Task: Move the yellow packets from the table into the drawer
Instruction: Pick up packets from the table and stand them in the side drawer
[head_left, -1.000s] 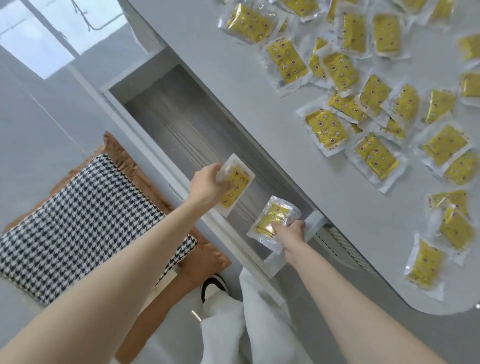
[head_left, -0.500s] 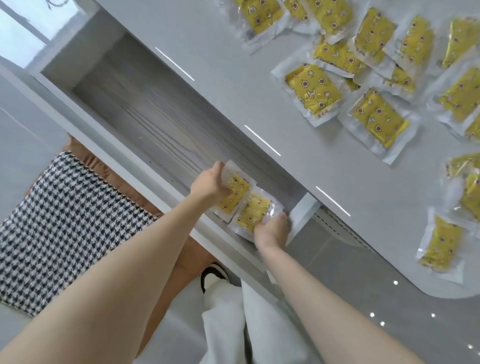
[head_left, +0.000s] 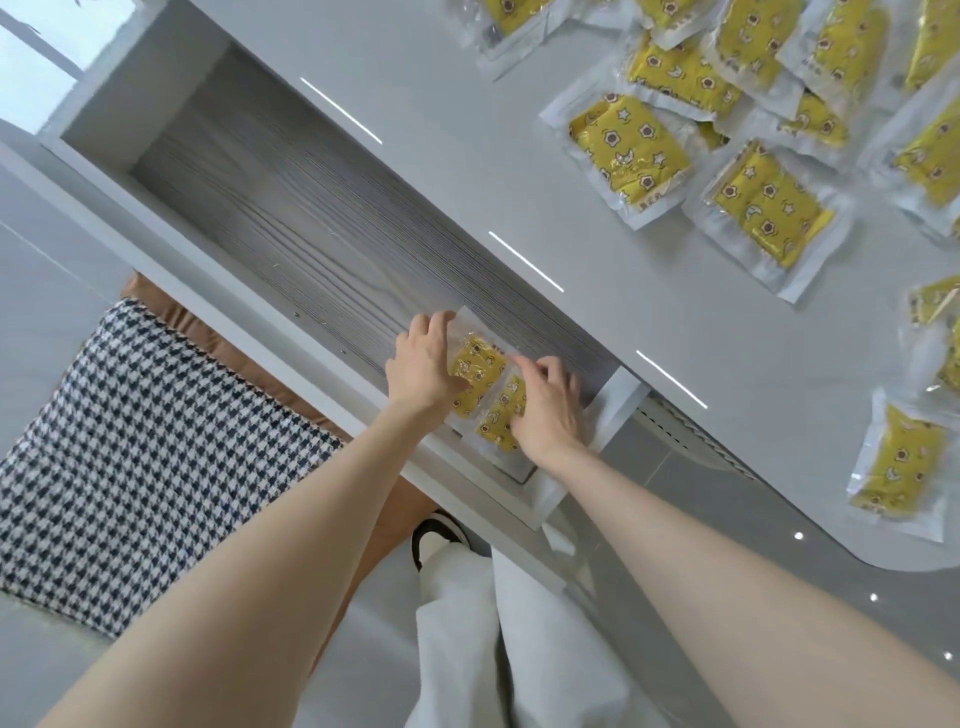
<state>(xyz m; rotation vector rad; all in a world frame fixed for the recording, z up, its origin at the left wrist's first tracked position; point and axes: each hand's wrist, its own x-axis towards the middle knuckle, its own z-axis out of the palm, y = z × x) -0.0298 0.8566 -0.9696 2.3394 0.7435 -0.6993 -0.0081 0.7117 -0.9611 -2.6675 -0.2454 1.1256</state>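
Two yellow packets lie side by side in the right end of the open drawer (head_left: 291, 223). My left hand (head_left: 420, 366) holds the left packet (head_left: 477, 361), with the thumb on top and the fingers curled over its far edge. My right hand (head_left: 546, 413) grips the right packet (head_left: 497, 415), its fingers bent over the packet's upper edge and covering part of it. Several more yellow packets (head_left: 631, 158) in clear wrappers are spread over the grey table (head_left: 467, 130) at the upper right.
The drawer has a grey wood-grain bottom and white walls; its left part holds nothing. One packet (head_left: 898, 465) lies near the table's rounded front corner. A houndstooth cushion (head_left: 135, 457) on a brown seat sits lower left, with my white trousers and a shoe below.
Both hands have lowered their packets from above the drawer onto its bottom at the right end. The packets now lie next to each other. The camera has moved closer.
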